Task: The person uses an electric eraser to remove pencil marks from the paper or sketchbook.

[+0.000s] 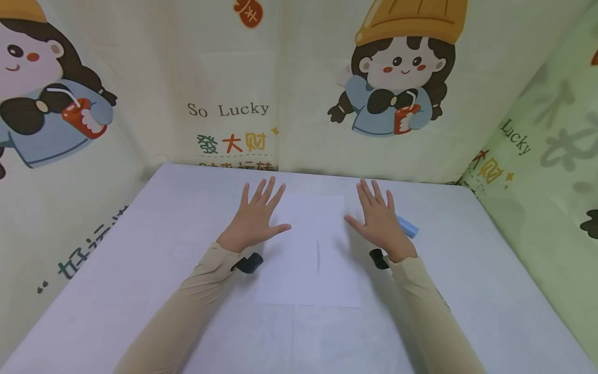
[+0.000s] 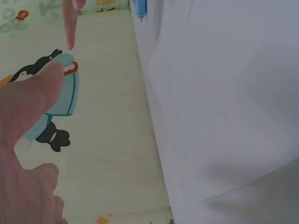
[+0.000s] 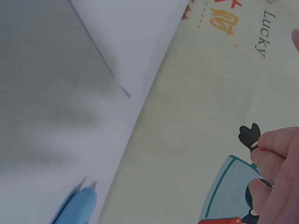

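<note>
A white sheet of paper (image 1: 306, 285) lies on the white table, with a short faint grey line on it. My left hand (image 1: 252, 221) is held above the sheet's left edge, fingers straight and spread, palm down, holding nothing. Over the right edge, my right hand (image 1: 379, 223) is likewise held with its fingers extended and its thumb pointing inward. Just beyond that hand lies a blue pen (image 1: 408, 227), partly hidden by it. The right wrist view shows the pen's pale pointed tip (image 3: 94, 185) close up.
The white tabletop (image 1: 467, 291) extends around the paper on all sides. Cream printed cloth (image 1: 303, 88) with cartoon figures and lettering hangs behind the table and along both sides. Black wrist straps or mounts (image 1: 249, 263) show below both hands.
</note>
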`<state>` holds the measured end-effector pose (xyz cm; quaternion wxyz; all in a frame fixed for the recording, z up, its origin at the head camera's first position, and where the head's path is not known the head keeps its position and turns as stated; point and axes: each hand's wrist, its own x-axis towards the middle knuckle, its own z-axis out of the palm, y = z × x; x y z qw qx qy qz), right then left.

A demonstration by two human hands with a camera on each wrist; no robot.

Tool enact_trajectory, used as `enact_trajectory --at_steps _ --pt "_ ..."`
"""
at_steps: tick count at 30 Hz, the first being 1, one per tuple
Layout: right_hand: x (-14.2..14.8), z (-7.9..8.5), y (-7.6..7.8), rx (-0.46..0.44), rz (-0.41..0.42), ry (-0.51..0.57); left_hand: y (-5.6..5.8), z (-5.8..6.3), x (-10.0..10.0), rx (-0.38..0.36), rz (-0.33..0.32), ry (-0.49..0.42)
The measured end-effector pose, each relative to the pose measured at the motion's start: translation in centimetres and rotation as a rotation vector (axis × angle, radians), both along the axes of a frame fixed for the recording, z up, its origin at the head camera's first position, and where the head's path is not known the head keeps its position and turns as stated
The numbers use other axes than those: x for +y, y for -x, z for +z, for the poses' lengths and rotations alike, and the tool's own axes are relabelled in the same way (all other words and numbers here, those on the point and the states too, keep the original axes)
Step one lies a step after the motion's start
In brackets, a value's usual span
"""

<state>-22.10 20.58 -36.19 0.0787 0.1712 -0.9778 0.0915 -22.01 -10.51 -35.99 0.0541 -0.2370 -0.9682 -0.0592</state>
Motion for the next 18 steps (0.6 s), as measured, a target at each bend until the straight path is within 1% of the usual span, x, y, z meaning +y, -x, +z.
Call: enact_trajectory --at_steps 4,10,18 --pt "0.7 0.1 0.1 0.009 -0.008 -0.018 -0.1 -0.3 0.1 0.028 -0.056 0.044" --pt "1.7 0.2 0.2 0.012 -0.009 -0.033 -0.3 -0.5 0.6 0.065 -0.158 0.081" --pt "3.0 -0.4 0.6 0.006 0.004 -0.054 -1.3 -1.1 1.2 0.116 -0.270 0.150"
